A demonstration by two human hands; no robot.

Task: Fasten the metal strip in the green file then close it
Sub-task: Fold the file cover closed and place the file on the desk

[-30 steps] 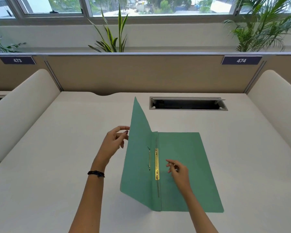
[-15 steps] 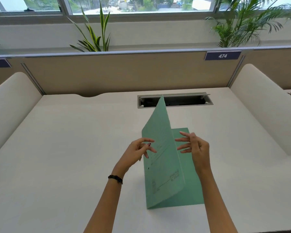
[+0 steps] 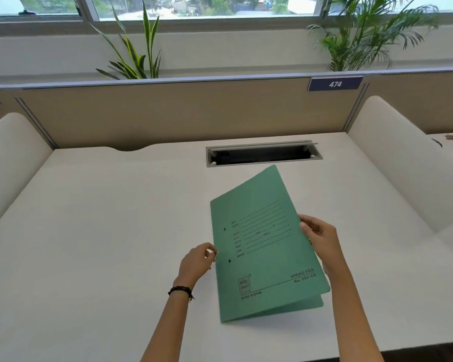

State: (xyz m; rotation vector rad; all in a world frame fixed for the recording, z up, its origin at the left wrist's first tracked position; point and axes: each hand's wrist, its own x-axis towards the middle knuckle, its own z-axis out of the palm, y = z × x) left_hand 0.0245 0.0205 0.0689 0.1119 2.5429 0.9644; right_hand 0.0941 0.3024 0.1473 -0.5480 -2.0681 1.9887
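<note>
The green file (image 3: 264, 246) lies near the middle of the white desk (image 3: 89, 231), a bit to the right, with its fold on the left side. A second ago it stood open like a tent and the gold metal strip showed inside. Half a second ago the front cover was standing straight up. Now the cover has swung over to the right and is almost down. The printed front, with "SPRING FILE" on it, faces up. A small gap is still open at the near right corner, where the back cover peeks out. The metal strip is hidden inside now, so I cannot tell how it sits.

The right hand (image 3: 321, 236) holds the right edge of the cover, its grip closed on the file with the thumb on top. The left hand (image 3: 198, 261) sits at the fold side, fingers curled and touching the edge; I cannot tell if its grip truly pinches the file or just steadies it.

So the closing looks almost finished. The cover likely just needs a press flat.

Farther away, a cable slot (image 3: 263, 154) is cut into the desk.
</note>
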